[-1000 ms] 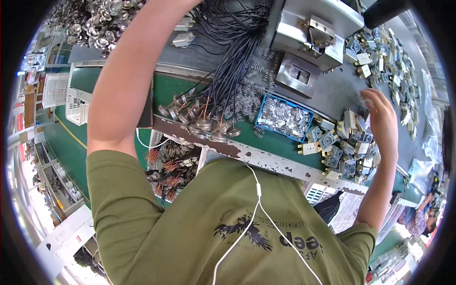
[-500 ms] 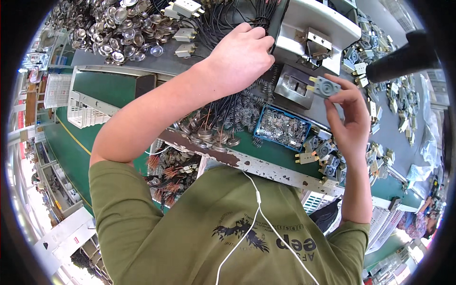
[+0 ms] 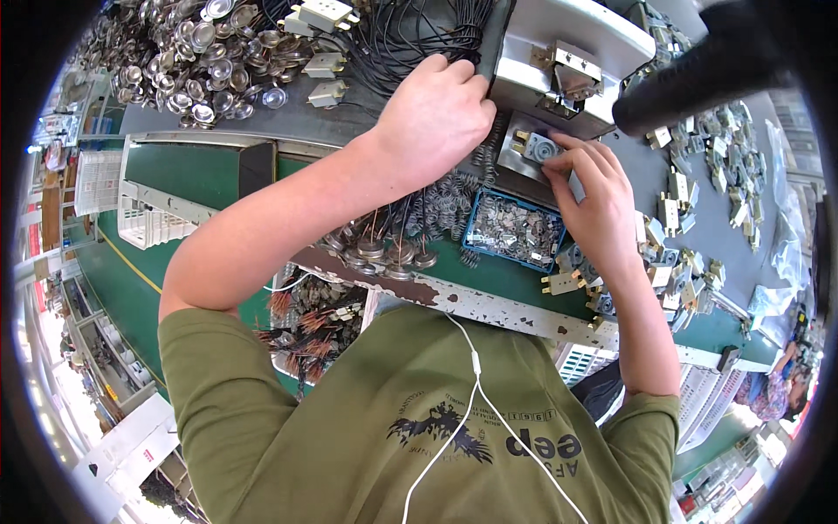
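Observation:
My right hand (image 3: 598,196) pinches a small grey plastic housing (image 3: 543,148) with a round recess and brass-coloured prongs, which point left. The housing is at a metal fixture block (image 3: 521,168); whether it is seated there I cannot tell. My left hand (image 3: 443,113) is closed, fingers curled under, beside a bundle of black cables (image 3: 419,39); its grip is hidden from above. Close below it, coil springs (image 3: 449,205) lie in a heap. A blue tray (image 3: 513,230) of small metal pieces stands just under the fixture block.
A metal press-like machine (image 3: 572,65) stands behind the fixture. Round metal caps (image 3: 205,61) pile up at the far left, near white plug-like pieces (image 3: 325,65). More grey housings (image 3: 668,271) lie at the right. A dark tube (image 3: 690,87) juts in from the upper right.
My right hand has moved left and slightly up, bringing the grey housing from beside the fixture block onto or just over it. My left hand has shifted slightly left and stays closed.

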The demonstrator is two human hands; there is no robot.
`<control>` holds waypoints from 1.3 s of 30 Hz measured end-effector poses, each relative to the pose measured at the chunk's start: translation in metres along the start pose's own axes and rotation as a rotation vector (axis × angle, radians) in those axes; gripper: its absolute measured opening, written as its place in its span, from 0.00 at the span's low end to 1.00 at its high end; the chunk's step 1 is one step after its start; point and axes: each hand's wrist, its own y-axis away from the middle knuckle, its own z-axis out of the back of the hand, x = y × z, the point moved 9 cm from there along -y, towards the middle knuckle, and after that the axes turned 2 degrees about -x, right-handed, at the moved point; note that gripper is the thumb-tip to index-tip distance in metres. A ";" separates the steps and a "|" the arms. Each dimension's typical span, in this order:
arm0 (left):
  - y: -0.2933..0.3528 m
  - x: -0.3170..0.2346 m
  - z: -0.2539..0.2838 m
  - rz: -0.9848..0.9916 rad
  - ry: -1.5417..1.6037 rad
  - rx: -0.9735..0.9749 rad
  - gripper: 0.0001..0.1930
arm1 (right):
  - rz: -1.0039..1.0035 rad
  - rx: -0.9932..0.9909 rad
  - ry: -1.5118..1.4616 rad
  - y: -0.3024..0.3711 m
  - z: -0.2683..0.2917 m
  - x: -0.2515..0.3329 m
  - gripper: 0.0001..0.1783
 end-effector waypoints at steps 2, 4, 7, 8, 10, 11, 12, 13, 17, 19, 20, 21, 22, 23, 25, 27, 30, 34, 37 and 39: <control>0.002 0.001 0.003 -0.025 0.026 -0.012 0.03 | 0.034 -0.073 0.001 0.001 0.003 0.004 0.14; 0.004 0.011 0.013 -0.001 0.228 -0.057 0.08 | 0.027 -0.038 0.009 -0.006 0.001 0.004 0.14; 0.006 0.018 0.017 0.046 0.393 0.041 0.08 | 0.069 0.010 0.050 -0.007 0.004 0.006 0.15; 0.006 0.021 0.017 0.087 0.501 0.059 0.07 | 0.116 0.022 0.081 -0.007 0.005 0.009 0.15; 0.004 0.023 0.016 0.111 0.550 0.100 0.07 | 0.116 0.008 0.078 -0.003 0.001 0.009 0.15; 0.005 0.024 0.014 0.100 0.560 0.094 0.08 | 0.115 -0.005 0.072 0.000 -0.001 0.007 0.16; 0.005 0.024 0.014 0.089 0.570 0.088 0.08 | 0.118 -0.006 0.068 0.001 -0.003 0.006 0.16; 0.005 0.025 0.015 0.089 0.571 0.085 0.08 | 0.105 -0.012 0.066 0.002 -0.003 0.006 0.17; 0.004 0.033 0.022 0.153 0.753 0.102 0.08 | 0.104 -0.128 0.095 0.000 0.016 0.018 0.19; 0.005 0.035 0.024 0.182 0.823 0.117 0.08 | -0.066 -0.094 -0.096 -0.009 0.021 0.022 0.20; 0.004 0.036 0.027 0.202 0.902 0.096 0.08 | -0.245 -0.059 -0.281 -0.012 0.014 0.016 0.21; 0.003 0.037 0.029 0.222 0.980 0.075 0.09 | -0.326 -0.032 -0.479 -0.019 0.002 0.015 0.21; 0.003 0.035 0.031 0.220 0.975 0.065 0.09 | -0.318 -0.036 -0.473 -0.026 -0.001 0.018 0.21; 0.004 0.034 0.030 0.244 1.009 0.061 0.09 | -0.394 -0.013 -0.604 -0.028 -0.012 0.014 0.20; 0.003 0.037 0.033 0.259 1.023 0.032 0.10 | -0.391 -0.039 -0.742 -0.034 -0.023 0.008 0.18; 0.004 0.037 0.035 0.280 1.036 0.011 0.11 | -0.396 -0.045 -0.781 -0.033 -0.026 0.006 0.17; 0.008 0.039 0.038 0.291 1.020 -0.045 0.10 | -0.432 -0.067 -0.939 -0.035 -0.028 0.010 0.18; 0.009 0.039 0.035 0.257 1.020 -0.115 0.09 | -0.530 -0.015 -1.030 -0.029 -0.037 0.005 0.21; 0.010 0.039 0.036 0.250 0.987 -0.138 0.08 | -0.527 -0.054 -1.090 -0.028 -0.038 0.005 0.19; 0.012 0.040 0.037 0.248 0.999 -0.166 0.07 | -0.504 -0.049 -0.995 -0.029 -0.037 0.006 0.16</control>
